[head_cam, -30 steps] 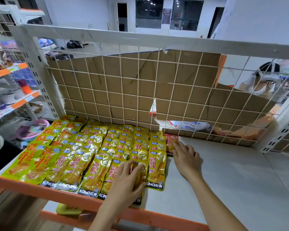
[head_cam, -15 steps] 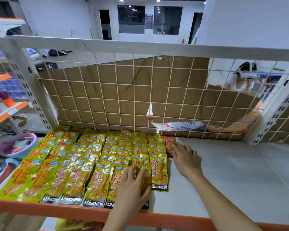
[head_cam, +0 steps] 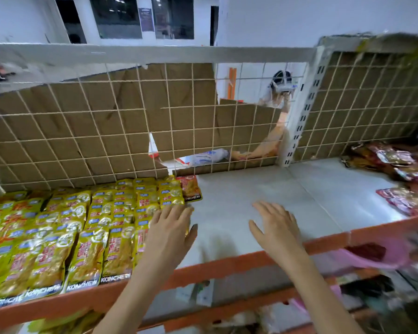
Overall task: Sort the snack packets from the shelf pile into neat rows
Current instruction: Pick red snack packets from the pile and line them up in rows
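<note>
Yellow snack packets [head_cam: 87,227] lie in overlapping rows on the left half of the grey shelf [head_cam: 275,189]. A single red packet [head_cam: 191,188] sits at the back, at the right end of the rows. My left hand [head_cam: 171,227] lies flat with straight fingers on the right edge of the yellow rows. My right hand [head_cam: 275,227] hovers open over the bare shelf, holding nothing. A loose pile of dark red packets [head_cam: 401,179] lies at the shelf's far right.
A wire grid backed with torn cardboard [head_cam: 121,131] closes the shelf's rear. An orange rail [head_cam: 227,266] runs along the front edge. A white upright post [head_cam: 297,124] divides the back. Another person [head_cam: 280,92] is visible behind the grid.
The view has swung right, revealing the red pile. My right hand left the red packet at the back and moved right over bare shelf. My left hand stays on the yellow rows' right edge.
</note>
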{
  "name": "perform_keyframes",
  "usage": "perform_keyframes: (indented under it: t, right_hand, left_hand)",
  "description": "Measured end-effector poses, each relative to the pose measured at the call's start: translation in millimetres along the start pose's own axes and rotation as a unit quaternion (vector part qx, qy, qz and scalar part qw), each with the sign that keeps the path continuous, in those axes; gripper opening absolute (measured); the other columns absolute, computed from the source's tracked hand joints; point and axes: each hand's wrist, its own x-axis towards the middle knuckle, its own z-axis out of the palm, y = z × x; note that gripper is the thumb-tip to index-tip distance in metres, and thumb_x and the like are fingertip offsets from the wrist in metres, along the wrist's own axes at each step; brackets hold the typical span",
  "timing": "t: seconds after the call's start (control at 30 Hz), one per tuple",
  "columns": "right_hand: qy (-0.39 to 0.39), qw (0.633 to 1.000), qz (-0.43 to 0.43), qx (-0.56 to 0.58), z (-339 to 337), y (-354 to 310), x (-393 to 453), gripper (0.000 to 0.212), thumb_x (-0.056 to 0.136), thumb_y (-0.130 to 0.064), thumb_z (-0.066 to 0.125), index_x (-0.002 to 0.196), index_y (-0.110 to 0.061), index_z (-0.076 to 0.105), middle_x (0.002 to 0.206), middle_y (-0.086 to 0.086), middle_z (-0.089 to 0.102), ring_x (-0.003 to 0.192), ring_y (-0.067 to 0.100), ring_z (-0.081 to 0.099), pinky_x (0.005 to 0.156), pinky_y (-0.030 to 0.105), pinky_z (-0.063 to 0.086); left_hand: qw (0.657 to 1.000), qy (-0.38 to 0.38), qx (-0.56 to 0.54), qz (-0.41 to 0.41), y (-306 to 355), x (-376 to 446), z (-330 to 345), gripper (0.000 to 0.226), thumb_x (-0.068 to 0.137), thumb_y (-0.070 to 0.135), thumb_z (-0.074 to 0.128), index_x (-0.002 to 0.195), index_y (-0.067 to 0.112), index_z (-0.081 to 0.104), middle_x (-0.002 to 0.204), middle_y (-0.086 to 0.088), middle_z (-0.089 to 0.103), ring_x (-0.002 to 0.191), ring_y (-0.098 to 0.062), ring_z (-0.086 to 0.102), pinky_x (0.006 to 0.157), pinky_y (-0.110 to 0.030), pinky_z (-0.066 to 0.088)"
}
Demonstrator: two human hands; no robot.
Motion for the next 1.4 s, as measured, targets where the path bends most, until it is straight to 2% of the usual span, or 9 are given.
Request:
perform_keyframes:
  t: [0.2,0.57,0.7,0.87,1.0,1.1,1.27,1.33,1.4]
  right_hand:
    - [0.008,0.994,0.104,0.027,-30,90,-110,0.042,0.082,-0.026,0.071,0.120,-0.013,0.062,0.121,0.004,0.064,0.114,0.026,0.057,0.091,0.040,0.046]
    - [0.018,0.978,0.206,0.014,-94,221,-224,0.038,0.083,-0.028,0.068,0.118,-0.016,0.060,0.116,0.000,0.063,0.111,0.022,0.057,0.091,0.035,0.045]
    - [0.019,0.970,0.241,0.014,-106,257,-234,0.040,0.089,-0.033,0.060,0.126,-0.020,0.055,0.124,-0.004,0.059,0.118,0.018,0.052,0.097,0.028,0.039]
    - [0.024,0.965,0.259,-0.001,-107,306,-221,0.041,0.091,-0.038,0.057,0.129,-0.023,0.052,0.128,-0.008,0.056,0.122,0.014,0.050,0.102,0.029,0.037]
    - [0.022,0.965,0.261,0.017,-109,360,-184,0.043,0.095,-0.042,0.046,0.136,-0.027,0.043,0.135,-0.013,0.048,0.127,0.007,0.040,0.104,0.023,0.031]
    - [0.040,0.965,0.258,0.016,-117,401,-143,0.041,0.095,-0.041,0.047,0.133,-0.024,0.048,0.131,-0.010,0.053,0.124,0.009,0.044,0.104,0.025,0.034]
    - [0.043,0.967,0.252,0.019,-134,468,-68,0.041,0.096,-0.041,0.046,0.133,-0.023,0.048,0.130,-0.009,0.054,0.121,0.009,0.046,0.102,0.025,0.038]
    - [0.055,0.965,0.255,0.031,-140,491,-41,0.038,0.096,-0.040,0.047,0.130,-0.022,0.051,0.126,-0.008,0.056,0.117,0.012,0.049,0.098,0.026,0.041]
    - [0.059,0.961,0.267,0.045,-144,514,-14,0.034,0.096,-0.037,0.047,0.126,-0.022,0.053,0.121,-0.006,0.058,0.113,0.014,0.049,0.094,0.027,0.041]
  left_hand:
    - [0.991,-0.072,-0.087,0.068,129,-2,18,0.043,0.078,0.040,0.042,0.098,0.016,0.072,0.095,-0.001,0.068,0.087,-0.023,0.066,0.077,-0.032,0.048]
    - [0.967,-0.187,-0.121,0.127,330,-7,40,0.045,0.068,0.043,0.041,0.093,0.019,0.071,0.089,0.001,0.067,0.083,-0.024,0.066,0.069,-0.032,0.053]
    - [0.954,-0.188,-0.155,0.173,385,5,47,0.033,0.066,0.040,0.059,0.087,0.017,0.070,0.081,0.000,0.067,0.075,-0.024,0.067,0.061,-0.034,0.054]
    - [0.945,-0.207,-0.162,0.196,433,44,68,0.037,0.071,0.046,0.045,0.086,0.022,0.070,0.082,0.006,0.067,0.074,-0.018,0.067,0.061,-0.031,0.054]
    - [0.939,-0.197,-0.222,0.176,465,97,105,0.052,0.077,0.051,0.037,0.104,0.020,0.068,0.099,0.002,0.067,0.094,-0.022,0.063,0.080,-0.036,0.050]
    - [0.942,-0.162,-0.234,0.180,488,146,124,0.057,0.079,0.054,0.031,0.108,0.019,0.066,0.102,-0.001,0.066,0.098,-0.025,0.060,0.082,-0.038,0.046]
    - [0.945,-0.167,-0.239,0.151,513,234,156,0.048,0.090,0.050,0.045,0.126,0.021,0.056,0.122,-0.001,0.059,0.116,-0.022,0.051,0.092,-0.033,0.040]
    - [0.948,-0.155,-0.239,0.140,523,265,166,0.040,0.092,0.043,0.051,0.123,0.018,0.058,0.120,-0.001,0.060,0.114,-0.020,0.052,0.091,-0.032,0.041]
    - [0.949,-0.150,-0.254,0.116,531,292,176,0.032,0.092,0.038,0.053,0.105,0.012,0.066,0.103,-0.003,0.065,0.096,-0.019,0.059,0.079,-0.033,0.046]
